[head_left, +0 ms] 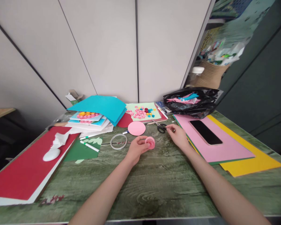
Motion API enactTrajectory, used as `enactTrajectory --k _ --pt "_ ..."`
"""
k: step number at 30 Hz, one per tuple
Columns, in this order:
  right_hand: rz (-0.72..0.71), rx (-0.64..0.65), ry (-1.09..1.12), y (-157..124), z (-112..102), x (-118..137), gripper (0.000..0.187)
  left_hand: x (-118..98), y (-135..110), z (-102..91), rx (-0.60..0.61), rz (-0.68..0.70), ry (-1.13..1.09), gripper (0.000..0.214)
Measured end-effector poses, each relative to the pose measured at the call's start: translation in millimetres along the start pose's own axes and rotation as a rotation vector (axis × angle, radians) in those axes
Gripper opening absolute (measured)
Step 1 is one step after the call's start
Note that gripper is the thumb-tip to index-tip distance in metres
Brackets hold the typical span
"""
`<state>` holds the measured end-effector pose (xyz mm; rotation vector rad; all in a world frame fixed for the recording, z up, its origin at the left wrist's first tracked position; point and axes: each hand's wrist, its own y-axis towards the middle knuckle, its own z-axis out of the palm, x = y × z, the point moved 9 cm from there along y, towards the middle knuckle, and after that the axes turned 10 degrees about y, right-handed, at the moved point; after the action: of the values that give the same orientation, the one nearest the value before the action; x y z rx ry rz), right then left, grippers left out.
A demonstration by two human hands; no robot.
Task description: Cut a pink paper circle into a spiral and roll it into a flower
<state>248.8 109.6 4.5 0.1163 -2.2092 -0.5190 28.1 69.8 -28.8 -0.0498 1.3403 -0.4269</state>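
Observation:
Between the thumb and fingers of my left hand (136, 150) is a small round pink paper coil (150, 142), its open ring facing up. My right hand (178, 136) has its fingertips pinched at the handle of black-handled scissors (162, 128), which lie on the table with the blades pointing to the back left. A pink paper disc (136, 128) lies flat just behind my left hand. To the left of that hand rests a clear ring (111, 142), perhaps a roll of tape.
Small pink and coloured paper pieces sit on a pale green sheet (156, 107). Blue sheets (98, 104) top a stack at back left. A phone (206, 132) rests on pink paper (234, 151). Behind it is a black plastic bag (199, 109). Red paper (21, 168) covers the left.

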Motion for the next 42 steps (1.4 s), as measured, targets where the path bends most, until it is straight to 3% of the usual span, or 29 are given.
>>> enactTrajectory --k 7,14,18,26,42 --pt "-0.101 0.001 -0.359 11 3 12 0.026 6 4 -3.9 0.016 -0.063 -0.101 0.042" --pt "-0.217 0.188 -0.623 60 38 10 0.028 10 5 -10.4 -0.015 -0.108 -0.194 0.042" --pt "-0.327 0.325 -0.71 70 58 13 0.027 11 6 -11.7 -0.021 -0.098 -0.239 0.041" --pt "-0.436 0.454 -0.787 71 72 22 0.024 10 5 -11.9 -0.061 -0.071 -0.231 0.041" --pt "-0.338 0.519 -0.796 78 74 20 0.022 9 5 -6.2 -0.007 -0.077 -0.266 0.04"
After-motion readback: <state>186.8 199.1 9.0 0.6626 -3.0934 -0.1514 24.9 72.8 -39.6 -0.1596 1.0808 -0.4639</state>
